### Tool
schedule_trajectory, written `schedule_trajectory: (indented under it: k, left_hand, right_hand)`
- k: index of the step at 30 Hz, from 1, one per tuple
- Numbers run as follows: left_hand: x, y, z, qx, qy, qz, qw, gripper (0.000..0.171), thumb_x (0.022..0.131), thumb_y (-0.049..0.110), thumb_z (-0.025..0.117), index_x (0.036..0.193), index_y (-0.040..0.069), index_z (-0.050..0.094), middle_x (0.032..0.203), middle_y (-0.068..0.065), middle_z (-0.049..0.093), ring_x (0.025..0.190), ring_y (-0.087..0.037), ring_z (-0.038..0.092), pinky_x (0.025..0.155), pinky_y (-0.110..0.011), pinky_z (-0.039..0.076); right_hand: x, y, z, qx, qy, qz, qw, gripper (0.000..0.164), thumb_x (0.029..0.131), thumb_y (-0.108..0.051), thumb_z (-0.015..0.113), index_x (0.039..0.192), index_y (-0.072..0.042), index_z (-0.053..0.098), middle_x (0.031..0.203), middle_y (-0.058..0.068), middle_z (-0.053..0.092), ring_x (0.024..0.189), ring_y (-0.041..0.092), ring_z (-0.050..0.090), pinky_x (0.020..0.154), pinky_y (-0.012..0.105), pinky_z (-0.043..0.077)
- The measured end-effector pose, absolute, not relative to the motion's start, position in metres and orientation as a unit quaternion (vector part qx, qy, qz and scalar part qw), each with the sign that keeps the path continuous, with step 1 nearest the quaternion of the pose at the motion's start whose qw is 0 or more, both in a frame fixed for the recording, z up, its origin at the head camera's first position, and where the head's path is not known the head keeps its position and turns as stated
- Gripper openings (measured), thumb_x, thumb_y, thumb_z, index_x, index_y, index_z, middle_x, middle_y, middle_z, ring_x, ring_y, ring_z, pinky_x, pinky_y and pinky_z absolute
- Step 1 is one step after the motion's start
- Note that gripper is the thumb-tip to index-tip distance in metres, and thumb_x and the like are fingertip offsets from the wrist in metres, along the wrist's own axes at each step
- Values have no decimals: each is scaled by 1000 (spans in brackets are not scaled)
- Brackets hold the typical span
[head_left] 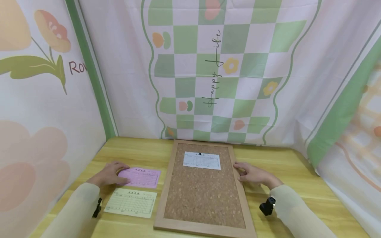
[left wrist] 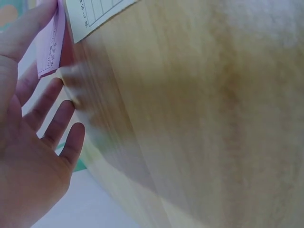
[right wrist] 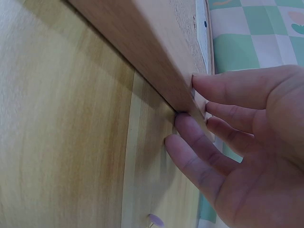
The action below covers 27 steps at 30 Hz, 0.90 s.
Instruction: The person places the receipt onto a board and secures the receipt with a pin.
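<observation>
At the left, my left hand (head_left: 111,173) pinches the left edge of a pink printed form slip (head_left: 143,178), thumb on one face. In the left wrist view the other fingers (left wrist: 61,118) spread loosely below the slip. A yellow printed form slip (head_left: 132,202) lies flat just nearer. To the right, my right hand (head_left: 253,173) rests relaxed against the right side of a wood-framed corkboard (head_left: 202,195). Its fingertips touch the frame (right wrist: 161,61) without wrapping round it. A white printed form slip (head_left: 202,161) is on the cork's upper part, with a small dark pin (head_left: 200,154) at its top.
A purple-headed pushpin (right wrist: 156,220) lies on the wood-grain table (head_left: 276,158) near my right hand. Checkered curtain fabric (head_left: 208,82) hangs along the back edge, and printed curtains (head_left: 35,148) flank the sides. Black devices (head_left: 268,205) are strapped to both wrists.
</observation>
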<state>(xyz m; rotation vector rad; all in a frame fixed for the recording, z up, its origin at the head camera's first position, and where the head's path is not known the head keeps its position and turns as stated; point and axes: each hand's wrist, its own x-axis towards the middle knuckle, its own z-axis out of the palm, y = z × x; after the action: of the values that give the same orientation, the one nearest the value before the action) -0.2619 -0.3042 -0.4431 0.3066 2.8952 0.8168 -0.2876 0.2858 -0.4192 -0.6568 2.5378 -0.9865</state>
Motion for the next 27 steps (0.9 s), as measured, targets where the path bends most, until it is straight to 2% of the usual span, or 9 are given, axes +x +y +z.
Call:
schedule_trajectory:
  k: [4,11,19,23,27]
  left_hand:
    - [-261,-303,-441,84,952,288,69,63,77,36,86,126,4,63,136,-29,46,123,-50,40,100,-72,29]
    - [-264,-302,-442,81,936,329,90,55,78,26,86,122,6,60,115,-13,61,104,-30,56,93,-59,42]
    - [-263,-300,-439,60,926,356,111,55,79,22,85,124,10,56,109,-9,61,95,-26,57,88,-54,44]
    - [-262,-299,-438,55,927,353,110,67,78,23,86,133,7,52,110,-11,61,95,-26,57,89,-54,45]
    - [-262,-299,-438,48,924,363,110,89,78,23,87,148,1,37,118,-19,60,100,-28,60,94,-58,43]
  right_hand:
    - [-288,286,-420,-227,894,-347,170,65,95,-5,64,146,17,31,153,40,20,126,56,44,102,60,39]
    - [-289,287,-420,-232,893,-346,169,65,95,-4,64,146,18,31,152,41,20,125,56,45,101,59,41]
    - [-289,286,-421,-227,893,-347,173,64,95,-3,63,147,17,30,153,41,18,126,57,44,101,59,41]
    - [-288,285,-419,-223,894,-346,175,64,95,-3,63,147,17,30,153,41,19,126,57,44,101,59,41]
    - [-287,285,-418,-221,896,-343,174,64,95,-3,63,147,17,31,153,40,20,126,56,44,101,59,41]
